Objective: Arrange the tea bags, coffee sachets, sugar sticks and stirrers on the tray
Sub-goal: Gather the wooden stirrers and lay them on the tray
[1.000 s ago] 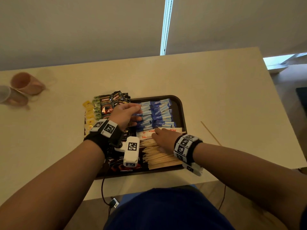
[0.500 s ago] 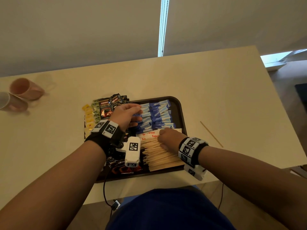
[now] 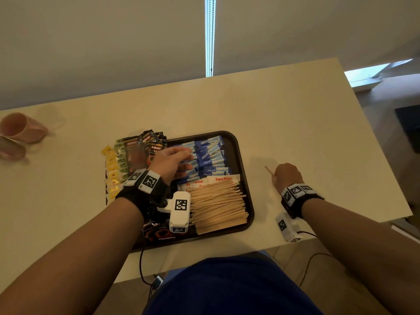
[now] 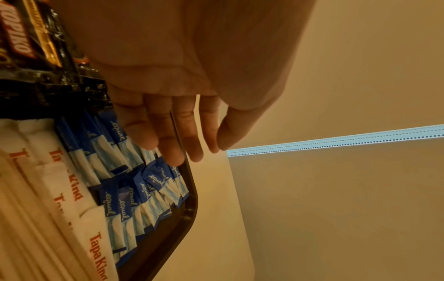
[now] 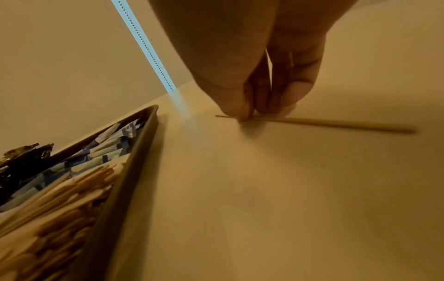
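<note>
A person's right hand (image 3: 288, 176) reaches down onto the pale table (image 3: 306, 123) at about three o'clock from the dark tray (image 3: 241, 155), thumb and fingertips (image 5: 242, 112) pinching a lone wooden stirrer (image 5: 336, 123) that lies flat on the tabletop, clear of the tray's rim. The left hand (image 3: 169, 163) hovers over the tray's middle, fingers (image 4: 168, 136) straight and loosely spread above the blue sugar sticks (image 3: 210, 155) — holding nothing. Those sticks fill the tray's twelve-to-two o'clock corner; white Tapa King packets (image 3: 221, 179) sit just below them, and the stacked stirrers (image 3: 218, 205) cover the four o'clock corner, touching the packets. Black coffee sachets (image 3: 145, 146) crowd the eleven o'clock corner, some overhanging the rim, with yellow and green tea bags (image 3: 113, 169) lined along the nine o'clock edge. Two pink cups (image 3: 20, 128) lie far off at ten o'clock — well apart from the tray.
</note>
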`<action>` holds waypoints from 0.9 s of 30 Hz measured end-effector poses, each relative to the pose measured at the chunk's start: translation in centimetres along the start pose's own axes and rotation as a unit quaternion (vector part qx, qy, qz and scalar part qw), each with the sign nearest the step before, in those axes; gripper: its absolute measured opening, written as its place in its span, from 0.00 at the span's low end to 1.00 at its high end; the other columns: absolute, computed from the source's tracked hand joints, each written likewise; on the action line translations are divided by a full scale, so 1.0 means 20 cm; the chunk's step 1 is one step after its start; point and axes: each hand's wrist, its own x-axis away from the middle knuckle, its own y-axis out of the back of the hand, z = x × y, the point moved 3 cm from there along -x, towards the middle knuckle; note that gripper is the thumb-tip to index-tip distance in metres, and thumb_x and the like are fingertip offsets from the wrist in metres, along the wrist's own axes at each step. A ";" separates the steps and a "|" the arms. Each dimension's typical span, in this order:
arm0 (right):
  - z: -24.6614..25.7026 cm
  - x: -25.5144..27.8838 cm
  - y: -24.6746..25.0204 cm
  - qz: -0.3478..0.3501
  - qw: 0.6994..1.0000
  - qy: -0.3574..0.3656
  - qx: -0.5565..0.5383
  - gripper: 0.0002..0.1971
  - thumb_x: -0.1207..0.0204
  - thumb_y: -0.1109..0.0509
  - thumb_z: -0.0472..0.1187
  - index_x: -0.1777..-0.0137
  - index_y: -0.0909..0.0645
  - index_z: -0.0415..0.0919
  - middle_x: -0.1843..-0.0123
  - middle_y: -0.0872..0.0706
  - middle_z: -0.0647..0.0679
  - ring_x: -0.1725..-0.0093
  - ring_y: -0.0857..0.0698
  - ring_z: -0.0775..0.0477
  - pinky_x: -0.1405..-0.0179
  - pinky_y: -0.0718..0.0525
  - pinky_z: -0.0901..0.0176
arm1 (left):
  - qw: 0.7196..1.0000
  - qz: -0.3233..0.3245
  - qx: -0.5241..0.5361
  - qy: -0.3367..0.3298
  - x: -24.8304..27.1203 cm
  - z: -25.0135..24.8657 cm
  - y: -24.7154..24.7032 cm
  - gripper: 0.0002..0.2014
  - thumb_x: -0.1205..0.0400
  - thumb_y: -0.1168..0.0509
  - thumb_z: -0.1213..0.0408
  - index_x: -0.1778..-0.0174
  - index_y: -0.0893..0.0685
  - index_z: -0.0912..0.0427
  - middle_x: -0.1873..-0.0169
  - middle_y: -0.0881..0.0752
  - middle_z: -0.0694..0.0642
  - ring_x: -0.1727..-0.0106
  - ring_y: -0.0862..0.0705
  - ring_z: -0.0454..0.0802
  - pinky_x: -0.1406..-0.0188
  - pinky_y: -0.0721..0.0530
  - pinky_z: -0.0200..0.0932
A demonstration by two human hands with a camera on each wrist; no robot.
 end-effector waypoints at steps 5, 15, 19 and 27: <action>0.06 0.02 0.05 0.022 1.000 0.019 -0.007 0.11 0.20 0.33 0.39 0.45 0.18 0.30 0.45 0.15 0.35 0.46 0.15 0.34 0.52 0.19 0.51 | 1.000 0.000 0.001 -0.001 0.01 0.01 -0.02 0.06 0.14 0.33 0.64 0.44 0.13 0.56 0.55 0.10 0.54 0.61 0.13 0.48 0.62 0.16 0.42; 0.78 0.34 0.13 0.085 0.923 0.375 0.023 0.05 0.19 0.35 0.38 0.48 0.19 0.38 0.48 0.17 0.44 0.49 0.17 0.44 0.46 0.16 0.52 | 1.000 -0.006 0.007 -0.009 0.03 0.03 0.05 0.07 0.14 0.34 0.64 0.43 0.14 0.58 0.54 0.10 0.55 0.63 0.14 0.48 0.63 0.16 0.41; 0.84 0.38 -0.01 0.087 0.895 0.426 0.097 0.12 0.15 0.38 0.42 0.39 0.20 0.37 0.40 0.19 0.42 0.42 0.18 0.40 0.42 0.17 0.47 | 1.000 -0.010 0.015 -0.014 0.04 0.04 0.12 0.05 0.13 0.34 0.64 0.48 0.13 0.56 0.57 0.10 0.53 0.64 0.14 0.47 0.64 0.17 0.41; 0.72 0.43 -0.08 0.067 0.919 0.384 0.060 0.12 0.17 0.34 0.47 0.41 0.16 0.42 0.43 0.18 0.46 0.39 0.21 0.46 0.38 0.20 0.52 | 0.998 -0.024 0.051 -0.014 0.07 0.12 0.38 0.05 0.14 0.34 0.67 0.45 0.14 0.61 0.57 0.11 0.56 0.65 0.14 0.49 0.68 0.15 0.40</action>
